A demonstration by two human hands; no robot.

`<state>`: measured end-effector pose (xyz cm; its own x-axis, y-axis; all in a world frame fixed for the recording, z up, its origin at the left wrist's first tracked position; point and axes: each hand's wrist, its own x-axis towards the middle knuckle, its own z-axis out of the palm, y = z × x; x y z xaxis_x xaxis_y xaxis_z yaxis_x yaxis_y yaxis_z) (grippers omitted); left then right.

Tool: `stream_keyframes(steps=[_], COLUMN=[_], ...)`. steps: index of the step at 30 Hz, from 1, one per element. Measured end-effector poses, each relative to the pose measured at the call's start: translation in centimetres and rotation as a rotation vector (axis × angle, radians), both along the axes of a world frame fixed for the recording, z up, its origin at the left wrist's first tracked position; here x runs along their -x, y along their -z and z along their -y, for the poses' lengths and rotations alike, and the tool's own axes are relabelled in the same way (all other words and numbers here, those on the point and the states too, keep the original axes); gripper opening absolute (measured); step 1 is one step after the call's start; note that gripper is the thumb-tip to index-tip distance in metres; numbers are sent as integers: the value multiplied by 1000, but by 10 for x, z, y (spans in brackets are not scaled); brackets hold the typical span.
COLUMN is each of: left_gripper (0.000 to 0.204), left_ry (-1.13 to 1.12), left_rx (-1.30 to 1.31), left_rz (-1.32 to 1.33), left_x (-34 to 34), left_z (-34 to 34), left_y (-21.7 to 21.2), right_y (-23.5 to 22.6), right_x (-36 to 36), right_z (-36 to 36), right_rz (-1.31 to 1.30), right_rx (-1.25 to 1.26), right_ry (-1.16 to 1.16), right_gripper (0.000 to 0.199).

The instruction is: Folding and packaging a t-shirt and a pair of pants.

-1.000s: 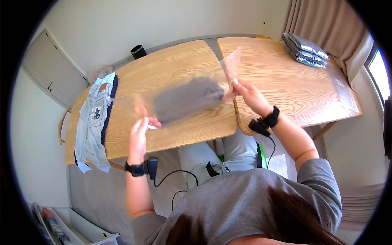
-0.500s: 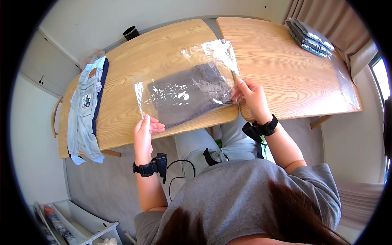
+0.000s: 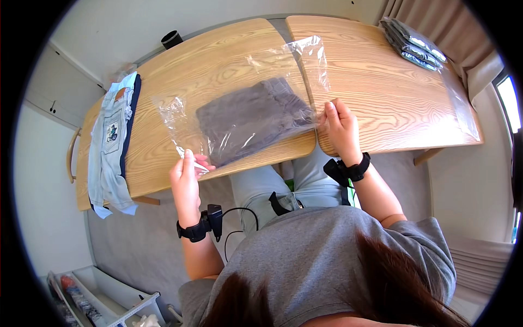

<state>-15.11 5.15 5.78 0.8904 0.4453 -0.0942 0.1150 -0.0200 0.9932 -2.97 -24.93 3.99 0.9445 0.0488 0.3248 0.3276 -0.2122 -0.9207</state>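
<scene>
A clear plastic bag [image 3: 173,117] lies over the near part of the left table, with folded dark grey trousers [image 3: 253,117] inside it. My left hand [image 3: 188,169] pinches the bag's near left corner between thumb and fingers. At the bag's right side my right hand [image 3: 339,121] grips the plastic edge, close to the gap between the two tables. The bag's far right corner sticks up, loose and shiny, beyond the trousers. Both wrists wear black strapped devices.
Light blue jeans with a patch [image 3: 111,133] lie on dark cloth at the left table's [image 3: 163,82] left end. Bagged folded garments [image 3: 413,44] are stacked on the right table [image 3: 376,109], near a flat clear bag [image 3: 460,106]. A black cup [image 3: 171,39] stands behind; a white bin [image 3: 117,300] sits lower left.
My hands have drawn slightly apart, the left moving left and the right moving right. The bag is stretched wider, and its left edge has shifted left.
</scene>
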Motion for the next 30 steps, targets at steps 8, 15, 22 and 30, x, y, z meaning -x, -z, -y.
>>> stream_keyframes(steps=[8, 15, 22, 30], left_gripper=[41, 44, 42, 43], left_ry=[48, 40, -4, -106], left_rx=[61, -88, -52, -38], left_rz=[-32, 38, 17, -110], left_x=[12, 14, 1, -7], left_z=[8, 14, 14, 21], left_y=[-6, -2, 18, 22], right_y=[14, 15, 17, 8], right_x=[-2, 1, 0, 0], right_z=[9, 14, 16, 15], right_rz=[87, -2, -115, -248], right_rx=[-30, -118, -8, 72], right_ry=[50, 77, 147, 175], right_gripper=[28, 28, 34, 35])
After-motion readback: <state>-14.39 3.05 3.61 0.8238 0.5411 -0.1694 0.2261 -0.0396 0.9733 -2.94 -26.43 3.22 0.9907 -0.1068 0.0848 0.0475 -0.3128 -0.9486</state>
